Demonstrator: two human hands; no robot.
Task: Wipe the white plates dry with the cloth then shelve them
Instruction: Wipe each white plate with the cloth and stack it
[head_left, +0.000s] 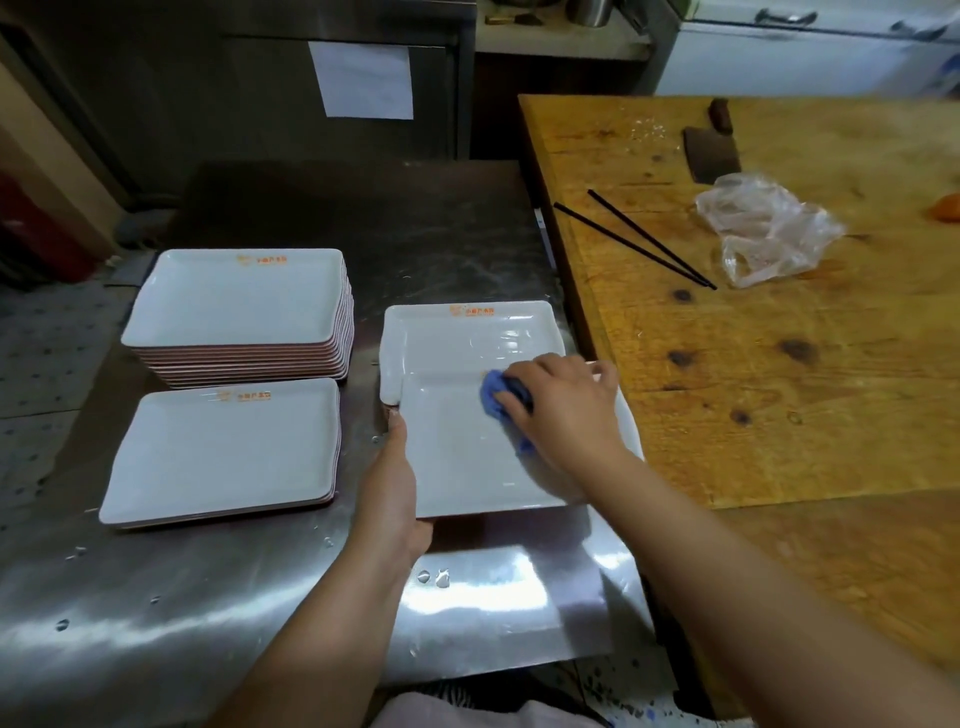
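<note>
White plates form three groups: tall stack (239, 317), short stack (223, 452), and one plate (457, 457) gripped by left hand (392, 499), right hand (561, 410) clutching cloth (493, 397).

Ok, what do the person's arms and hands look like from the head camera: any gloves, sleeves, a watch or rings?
Both arms are bare up to the frame edge, with no sleeves in view. The left hand and the right hand have no gloves, and no watch or bracelet shows at either wrist. No rings show on the visible fingers.
</note>
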